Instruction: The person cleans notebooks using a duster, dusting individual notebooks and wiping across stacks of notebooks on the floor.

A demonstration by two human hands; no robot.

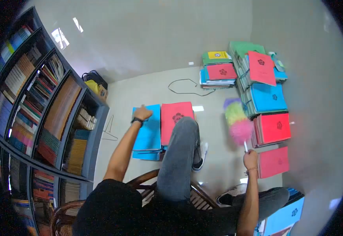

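Observation:
My right hand (251, 159) is wrapped round the white handle of a fluffy duster (237, 118) with pink, yellow-green and purple bands. The duster's head points away from me, just left of the stacked folders. My left hand (143, 113) is over the upper part of a blue folder (148, 131) on top of a pile; its fingers are apart and hold nothing. Whether it touches the cover cannot be made out. Beside that pile lies a stack topped by a red folder (175, 118), partly hidden behind my raised knee.
Several folder stacks line the right wall, among them a red one (275, 128) and a blue one (269, 97). A grey bookshelf (87, 137) full of books stands at left. Cable (183, 93) and a wire hanger (109, 129) lie on the floor. A wooden chair (148, 177) is beneath me.

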